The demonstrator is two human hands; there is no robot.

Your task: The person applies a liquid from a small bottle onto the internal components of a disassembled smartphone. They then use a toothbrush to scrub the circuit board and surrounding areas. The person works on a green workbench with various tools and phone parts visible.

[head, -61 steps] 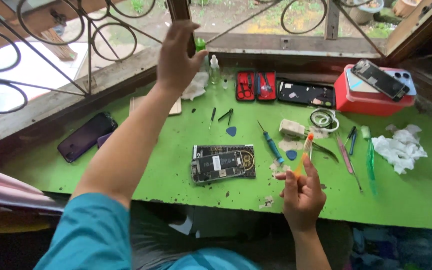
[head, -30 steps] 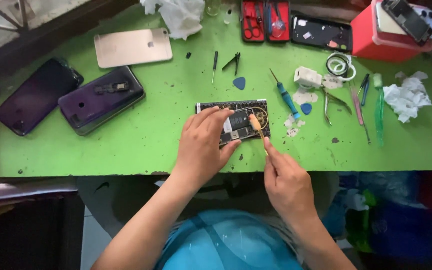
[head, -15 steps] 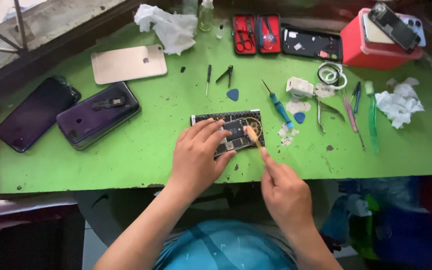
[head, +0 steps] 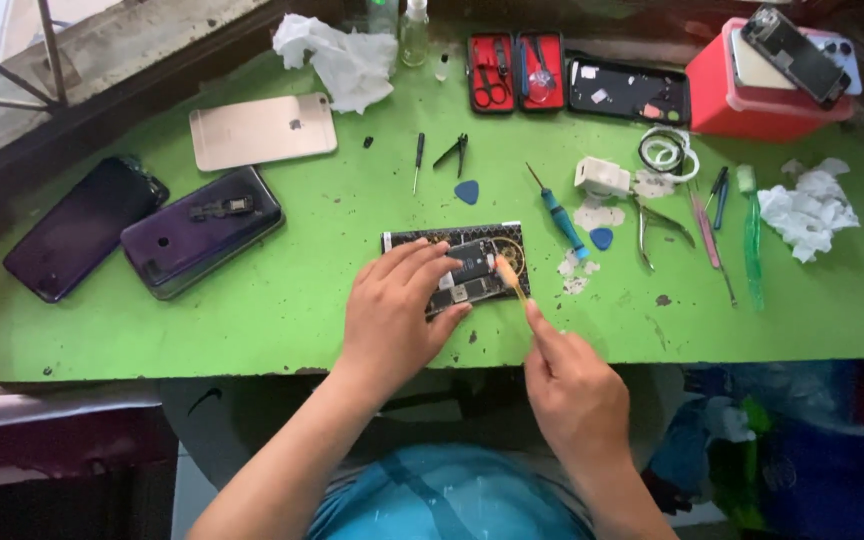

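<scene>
An opened phone (head: pixel 472 262) with its black insides showing lies on the green table (head: pixel 282 330) near the front edge. My left hand (head: pixel 392 315) rests flat on its left half and holds it down. In my right hand (head: pixel 567 375) I pinch a thin yellow-tipped stick (head: pixel 508 277), whose tip touches the phone's inner parts.
Left of me lie a purple phone (head: pixel 202 232), a dark phone (head: pixel 82 225) and a gold phone (head: pixel 262 130). A blue screwdriver (head: pixel 560 218), picks, tweezers, a green brush (head: pixel 750 235) and tissues (head: pixel 807 208) lie right. At the back stand a red tool case (head: pixel 515 72) and a red box (head: pixel 767 85).
Two seconds ago my left hand was up at the window bars; it came down onto the opened phone. My right hand brought the stick's tip onto the phone's insides.
</scene>
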